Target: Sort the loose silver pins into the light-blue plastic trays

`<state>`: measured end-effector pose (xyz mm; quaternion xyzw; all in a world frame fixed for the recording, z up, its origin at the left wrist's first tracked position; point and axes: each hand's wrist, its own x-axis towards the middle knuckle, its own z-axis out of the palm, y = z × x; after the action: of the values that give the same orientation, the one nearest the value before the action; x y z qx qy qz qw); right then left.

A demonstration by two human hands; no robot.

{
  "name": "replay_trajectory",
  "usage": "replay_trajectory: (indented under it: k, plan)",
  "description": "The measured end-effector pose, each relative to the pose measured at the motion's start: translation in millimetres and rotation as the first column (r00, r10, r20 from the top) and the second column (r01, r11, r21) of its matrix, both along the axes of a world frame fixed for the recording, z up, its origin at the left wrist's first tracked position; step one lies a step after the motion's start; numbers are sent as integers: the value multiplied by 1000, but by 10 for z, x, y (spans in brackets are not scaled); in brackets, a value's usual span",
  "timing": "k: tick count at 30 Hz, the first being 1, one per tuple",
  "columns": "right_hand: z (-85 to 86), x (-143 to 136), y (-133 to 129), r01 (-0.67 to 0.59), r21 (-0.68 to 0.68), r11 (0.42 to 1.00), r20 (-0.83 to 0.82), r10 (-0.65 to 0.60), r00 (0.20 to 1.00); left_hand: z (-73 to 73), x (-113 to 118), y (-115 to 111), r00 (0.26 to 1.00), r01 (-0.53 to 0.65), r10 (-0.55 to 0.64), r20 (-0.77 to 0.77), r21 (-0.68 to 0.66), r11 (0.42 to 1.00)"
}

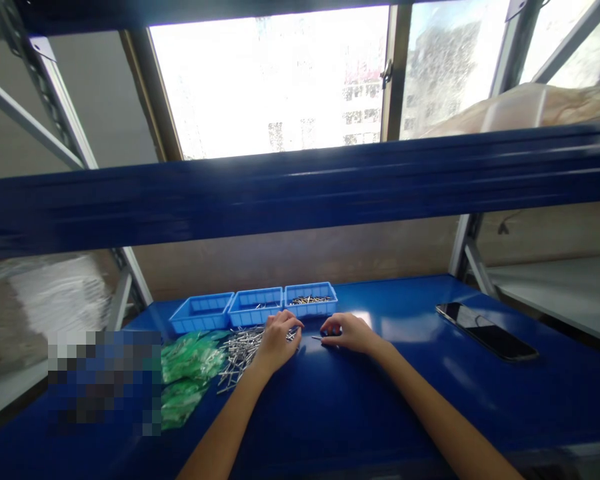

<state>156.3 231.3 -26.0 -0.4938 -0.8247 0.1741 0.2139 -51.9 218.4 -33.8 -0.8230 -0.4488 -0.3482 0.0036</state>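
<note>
A heap of thin silver metal pins (240, 348), looking like rivets or nails, lies loose on the blue shelf surface. My left hand (277, 341) rests at the right edge of this heap, its fingers curled toward the thumb; whatever may be between them is hidden. To its right, my right hand (351, 332) is closed in a pinch low over the surface. One small metal pin (317, 337) sticks out leftward from its fingertips. The two hands are apart, fingertips facing each other.
Behind the heap stand three blue trays: the left tray (200, 323), middle tray (255, 315) and right tray (311, 308), the last two containing pins. Green plastic bags (190, 363) lie left, a phone (485, 330) right. A blue shelf beam (300, 190) crosses above.
</note>
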Motion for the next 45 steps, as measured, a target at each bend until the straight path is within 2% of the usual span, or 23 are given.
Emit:
replay_trajectory:
  k: [8, 15, 20, 24, 29, 34, 42, 45]
  plan:
    - [-9, -39, -32, 8, 77, 997, 23, -10, 1000, 20, 20, -7, 999, -10, 11, -33, 9, 1000]
    - [-49, -127, -1, -36, 148, 988, -198, 65, 978, 5, 0, 12, 998, 24, -22, -54, 41, 999]
    - [-67, -188, 12, -43, 176, 983, -296, 94, 950, -19, 4, 48, 999, 24, -22, -30, 79, 997]
    - [-73, -201, 13, 2, 175, 985, -335, 58, 940, -7, 20, 37, 1000, 17, -19, 14, 93, 996]
    - [-63, -220, -11, 17, 216, 976, -248, 38, 968, 11, 12, 27, 995, -22, 11, 98, 109, 994]
    - [-29, -219, -34, 91, 254, 963, -314, -7, 949, -9, 38, 24, 996, -10, 2, 94, 88, 996]
    - [-60, -317, -70, -46, 271, 962, -468, 173, 867, -31, 100, -38, 998, 26, -29, 62, 52, 998]
    - [-52, -336, -83, -21, 274, 961, -498, 161, 852, -2, 111, -38, 994, 15, -19, 111, 37, 999]
